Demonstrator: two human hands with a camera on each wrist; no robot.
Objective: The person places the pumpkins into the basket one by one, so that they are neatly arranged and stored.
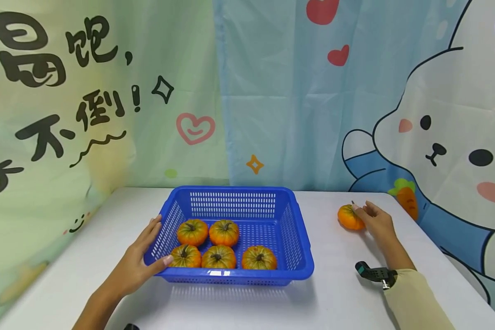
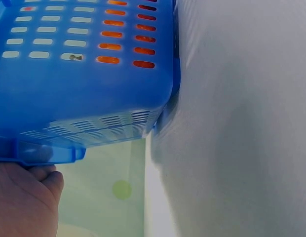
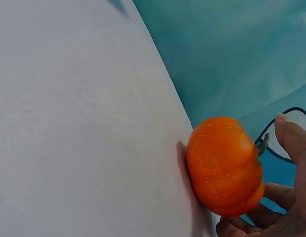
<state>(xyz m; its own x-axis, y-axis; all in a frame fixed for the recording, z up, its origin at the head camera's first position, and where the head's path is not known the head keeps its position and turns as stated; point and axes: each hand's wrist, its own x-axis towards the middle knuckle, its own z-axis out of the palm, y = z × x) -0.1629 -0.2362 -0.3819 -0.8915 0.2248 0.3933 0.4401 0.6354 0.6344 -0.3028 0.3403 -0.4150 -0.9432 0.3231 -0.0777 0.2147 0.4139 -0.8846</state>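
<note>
A blue plastic basket [image 1: 247,275] stands on the table with several small orange-green pumpkins [image 1: 260,258] inside. My left hand [image 1: 138,261] rests on its left front corner, the thumb over the rim and the fingers spread along the left side. In the left wrist view, part of that hand [image 2: 29,197] touches the rim from outside. A lone pumpkin [image 1: 350,217] sits on the table to the basket's right. My right hand [image 1: 378,222] is at its right side; in the right wrist view the thumb stands apart from the stem and the fingers are partly hidden behind the pumpkin [image 3: 223,168].
The white table [image 1: 330,293] reaches back to a printed curtain [image 1: 255,91] with hearts, writing and a rabbit. A black strap device [image 1: 375,272] is on my right wrist. White tabletop lies between the basket and the lone pumpkin.
</note>
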